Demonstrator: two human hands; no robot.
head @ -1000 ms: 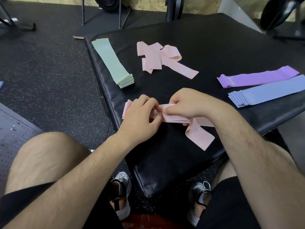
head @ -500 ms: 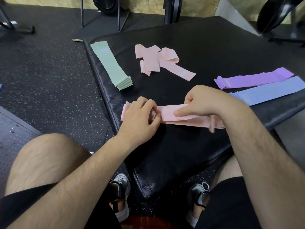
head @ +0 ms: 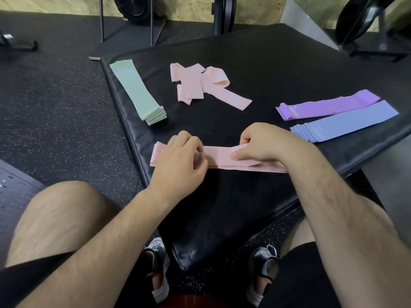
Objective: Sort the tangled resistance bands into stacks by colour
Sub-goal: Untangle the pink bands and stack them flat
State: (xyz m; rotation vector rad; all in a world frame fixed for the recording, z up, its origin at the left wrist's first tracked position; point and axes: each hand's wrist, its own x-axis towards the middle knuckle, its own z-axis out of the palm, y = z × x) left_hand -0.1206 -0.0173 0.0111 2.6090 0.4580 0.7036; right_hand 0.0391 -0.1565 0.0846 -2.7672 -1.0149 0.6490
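A flat stack of pink bands (head: 220, 157) lies near the front of the black mat (head: 255, 67). My left hand (head: 181, 156) holds its left part with curled fingers, and my right hand (head: 264, 142) pinches the top pink band toward the stack's right part. A tangle of pink bands (head: 200, 85) sits farther back. A green stack (head: 136, 93) lies at the left edge. A purple stack (head: 327, 105) and a blue stack (head: 347, 124) lie at the right.
The mat is raised above a speckled rubber floor (head: 55, 96). Metal stands (head: 126, 21) and gym gear (head: 364, 16) sit at the back. My knees and shoes (head: 155, 256) are below the mat's front corner.
The loose end of the pink band that hung over the front has been drawn up and laid flat along the stack. My right hand slid rightward; my left hand stayed put.
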